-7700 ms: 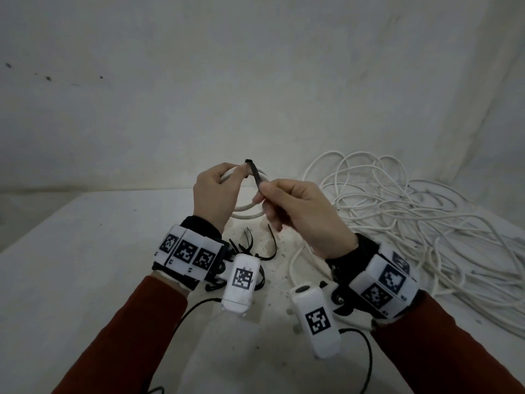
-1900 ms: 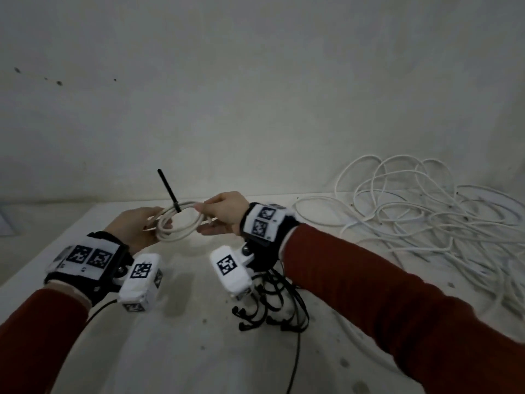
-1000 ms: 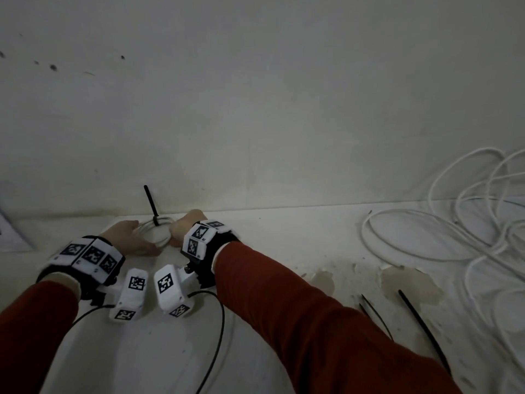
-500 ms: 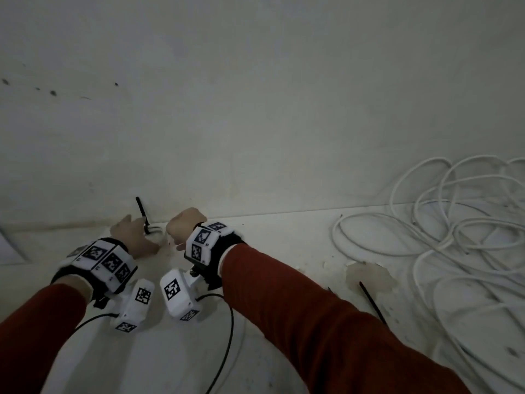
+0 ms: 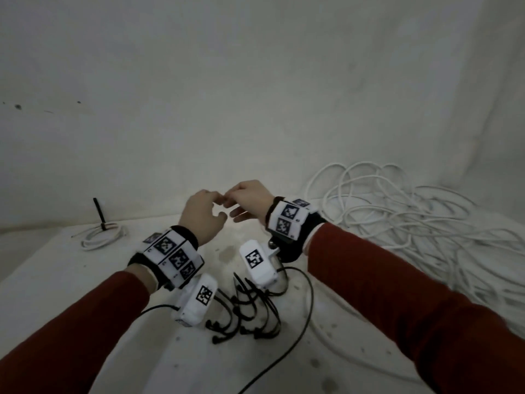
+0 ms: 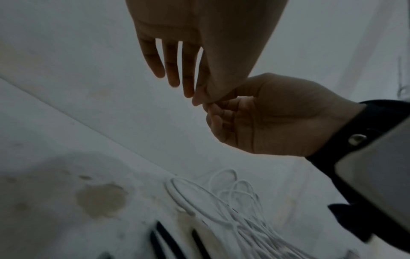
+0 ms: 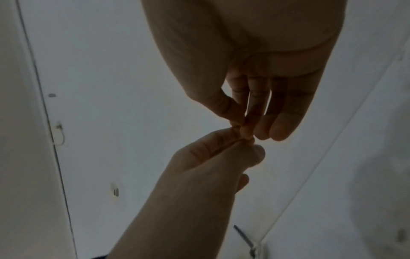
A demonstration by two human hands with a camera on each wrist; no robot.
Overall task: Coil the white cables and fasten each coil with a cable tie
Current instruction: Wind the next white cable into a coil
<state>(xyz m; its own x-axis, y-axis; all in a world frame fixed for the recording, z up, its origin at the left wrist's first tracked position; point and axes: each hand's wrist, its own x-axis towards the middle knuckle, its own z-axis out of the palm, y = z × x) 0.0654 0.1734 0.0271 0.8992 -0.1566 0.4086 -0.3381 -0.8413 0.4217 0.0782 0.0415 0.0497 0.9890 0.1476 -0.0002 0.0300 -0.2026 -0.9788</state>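
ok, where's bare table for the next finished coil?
Free: far-left table around the tied coil, and the near-left corner. Crowded: loose cable pile on the right, spare ties in the near centre under the wrists.

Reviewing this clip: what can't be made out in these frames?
- Whether the left hand and right hand pinch anything: fingertips meet, too dark and small in all views.
- Loose cables: count and ends lost in the tangle; the heap runs off the head view's right edge.
- Spare ties: partly hidden by the wrist cameras.
- Tied coil: tie's lock too small to check.
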